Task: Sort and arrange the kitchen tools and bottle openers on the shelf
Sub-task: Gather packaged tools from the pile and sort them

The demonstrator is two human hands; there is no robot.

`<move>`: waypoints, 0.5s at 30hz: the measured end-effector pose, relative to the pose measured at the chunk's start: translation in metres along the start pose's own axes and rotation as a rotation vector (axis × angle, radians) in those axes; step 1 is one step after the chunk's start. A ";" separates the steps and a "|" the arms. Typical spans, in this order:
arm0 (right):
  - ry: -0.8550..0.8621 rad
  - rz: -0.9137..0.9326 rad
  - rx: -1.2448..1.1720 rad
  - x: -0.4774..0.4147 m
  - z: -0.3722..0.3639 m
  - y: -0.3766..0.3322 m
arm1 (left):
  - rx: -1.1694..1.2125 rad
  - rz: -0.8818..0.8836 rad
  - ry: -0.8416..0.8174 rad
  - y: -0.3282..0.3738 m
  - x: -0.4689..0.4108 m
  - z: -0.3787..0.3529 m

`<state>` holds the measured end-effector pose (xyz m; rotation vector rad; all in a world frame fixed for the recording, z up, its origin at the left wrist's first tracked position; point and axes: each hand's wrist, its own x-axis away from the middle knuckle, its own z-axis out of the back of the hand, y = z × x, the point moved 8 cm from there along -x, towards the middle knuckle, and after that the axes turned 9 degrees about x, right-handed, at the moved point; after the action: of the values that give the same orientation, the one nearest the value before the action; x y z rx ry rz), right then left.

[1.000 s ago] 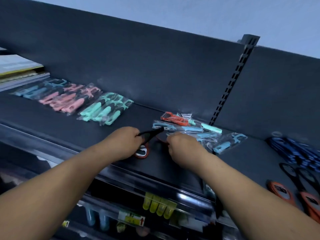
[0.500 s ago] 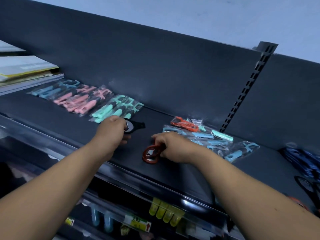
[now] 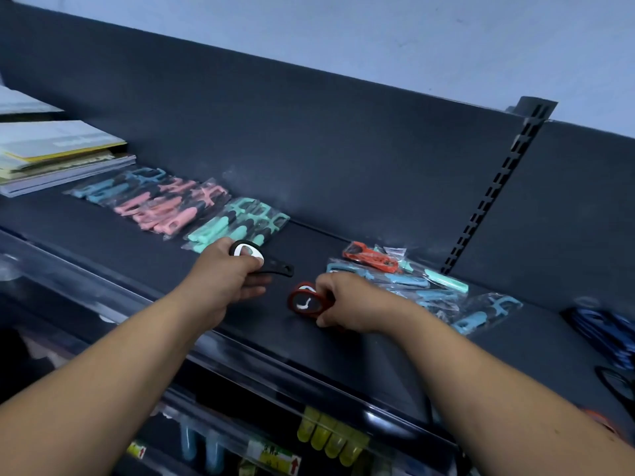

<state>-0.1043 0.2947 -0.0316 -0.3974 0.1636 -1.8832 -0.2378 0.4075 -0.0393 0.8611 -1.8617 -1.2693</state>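
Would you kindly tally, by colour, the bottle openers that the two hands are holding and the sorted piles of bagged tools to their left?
In left hand, black bottle opener: 1
In right hand, red bottle opener: 1
Sorted blue pile: 1
Sorted pink pile: 1
Sorted mint pile: 1
Total: 5
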 end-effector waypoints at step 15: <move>0.360 -0.283 -1.035 0.130 0.068 0.118 | -0.099 0.036 -0.396 0.004 0.056 -0.163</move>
<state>-0.0140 0.1380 0.0206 -0.7897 1.4124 -2.0077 -0.1303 0.2856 0.0174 0.5480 -2.0823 -1.5824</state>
